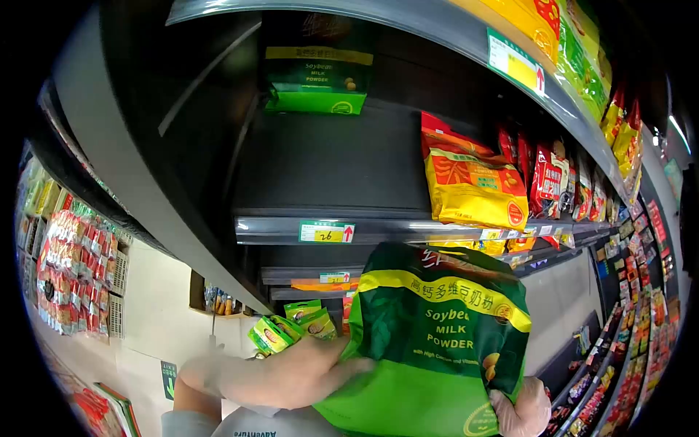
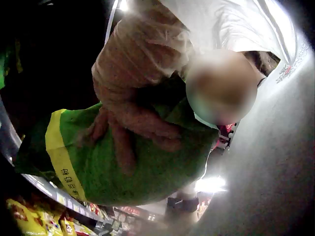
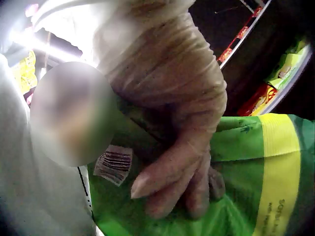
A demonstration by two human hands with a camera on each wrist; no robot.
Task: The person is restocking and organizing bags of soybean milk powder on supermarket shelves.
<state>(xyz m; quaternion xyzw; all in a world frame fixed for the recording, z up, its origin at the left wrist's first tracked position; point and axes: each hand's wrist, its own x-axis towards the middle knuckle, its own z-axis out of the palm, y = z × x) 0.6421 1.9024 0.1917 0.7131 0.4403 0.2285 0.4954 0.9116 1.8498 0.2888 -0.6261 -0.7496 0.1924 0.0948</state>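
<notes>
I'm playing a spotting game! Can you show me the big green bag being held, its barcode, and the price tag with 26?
Green bag point(image 1: 444, 342), head view: middle of its printed front.
Barcode point(image 3: 115, 161), right wrist view: its dark stripes.
Price tag point(image 1: 327, 232), head view: middle of its face.

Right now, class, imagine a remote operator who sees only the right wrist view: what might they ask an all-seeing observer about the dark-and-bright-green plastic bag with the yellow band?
Operator: Is my right hand alone on the green plastic bag with the yellow band?
Observer: No, the left hand grips it too, at its left side in the head view.
Operator: Is another such bag nearby?
Observer: Yes, a matching bag stands upright on the black shelf.
</notes>
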